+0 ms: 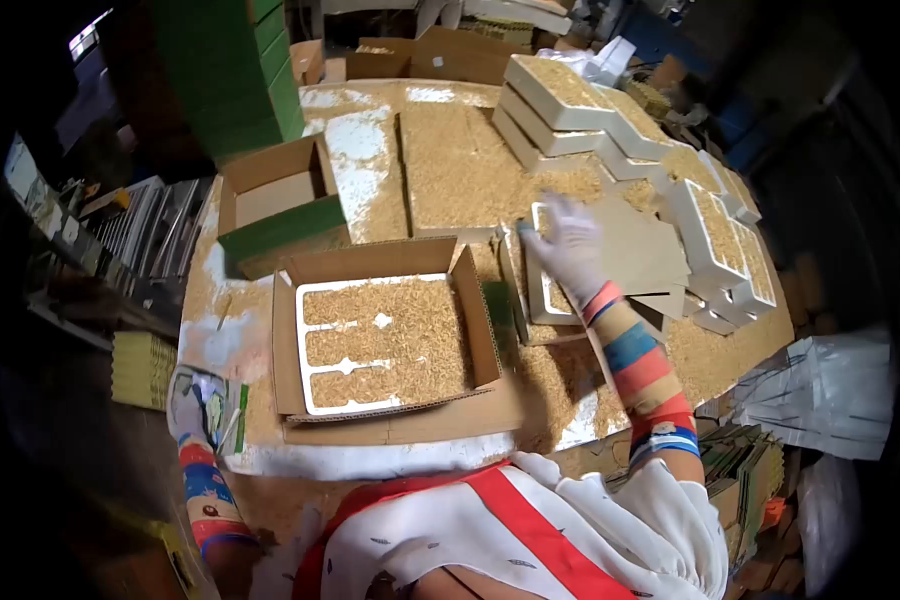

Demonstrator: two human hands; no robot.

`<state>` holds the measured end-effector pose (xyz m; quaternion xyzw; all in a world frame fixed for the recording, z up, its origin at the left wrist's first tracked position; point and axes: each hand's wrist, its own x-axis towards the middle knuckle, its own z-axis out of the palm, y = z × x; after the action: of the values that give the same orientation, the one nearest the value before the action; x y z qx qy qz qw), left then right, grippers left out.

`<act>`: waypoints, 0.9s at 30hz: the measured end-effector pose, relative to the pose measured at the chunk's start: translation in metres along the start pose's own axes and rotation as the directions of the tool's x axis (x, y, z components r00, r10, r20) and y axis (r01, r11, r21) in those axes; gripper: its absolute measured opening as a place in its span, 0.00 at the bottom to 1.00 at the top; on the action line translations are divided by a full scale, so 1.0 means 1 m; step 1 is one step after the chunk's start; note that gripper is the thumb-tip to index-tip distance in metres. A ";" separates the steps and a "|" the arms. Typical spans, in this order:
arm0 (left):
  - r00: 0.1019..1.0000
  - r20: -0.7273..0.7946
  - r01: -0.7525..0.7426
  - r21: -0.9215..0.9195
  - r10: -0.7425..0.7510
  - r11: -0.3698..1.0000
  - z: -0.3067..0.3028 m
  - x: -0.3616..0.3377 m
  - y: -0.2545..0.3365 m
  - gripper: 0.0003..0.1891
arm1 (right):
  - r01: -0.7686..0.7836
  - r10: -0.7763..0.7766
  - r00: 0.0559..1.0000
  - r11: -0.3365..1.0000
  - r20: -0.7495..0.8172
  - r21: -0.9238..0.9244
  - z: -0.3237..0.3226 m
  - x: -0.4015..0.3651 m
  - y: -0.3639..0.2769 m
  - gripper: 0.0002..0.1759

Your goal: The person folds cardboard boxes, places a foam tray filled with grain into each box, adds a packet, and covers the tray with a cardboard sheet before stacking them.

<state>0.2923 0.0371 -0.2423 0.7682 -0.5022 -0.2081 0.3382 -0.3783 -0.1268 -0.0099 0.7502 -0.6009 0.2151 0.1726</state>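
My right hand (573, 245), in a whitish glove, reaches over a white tray (542, 292) at the right of the middle of the table. Its thumb stands apart from the fingers, which are slightly blurred. Grey-brown cardboard sheets (638, 245) lie fanned out beside it. My left hand (186, 408), also gloved, is low at the table's front left corner, beside some small packets and green strips (232, 415). Its fingers are not clear. Between my hands sits an open cardboard box (486, 330) with a white compartmented tray (307, 385) inside, filled with tan shavings-like bits (390, 345).
A green and brown open box (285, 235) stands behind at left, near a tall green stack (225, 75). White trays filled with tan bits (560, 110) are stacked at the back right and right (715, 235). Loose tan bits cover much of the table (460, 170).
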 end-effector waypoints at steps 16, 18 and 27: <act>0.805 -0.177 -0.593 -0.285 0.567 0.753 0.007 -0.045 0.355 0.22 | 0.462 -0.431 0.883 0.720 -0.188 0.518 -0.099 -0.003 -0.054 0.26; 0.659 -0.486 -0.738 -0.272 0.574 0.617 -0.011 -0.051 0.360 0.22 | 0.641 -0.718 0.696 0.608 -0.021 0.469 -0.106 -0.007 -0.102 0.26; 0.607 0.730 -0.785 0.488 0.315 0.381 0.048 -0.066 0.381 0.37 | 0.867 -0.787 0.316 0.466 0.529 0.175 -0.022 -0.003 -0.126 0.21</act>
<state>-0.0070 -0.0194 0.0011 0.5169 -0.8453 -0.0368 -0.1300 -0.2588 -0.0856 0.0075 0.9625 -0.1656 -0.1691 0.1328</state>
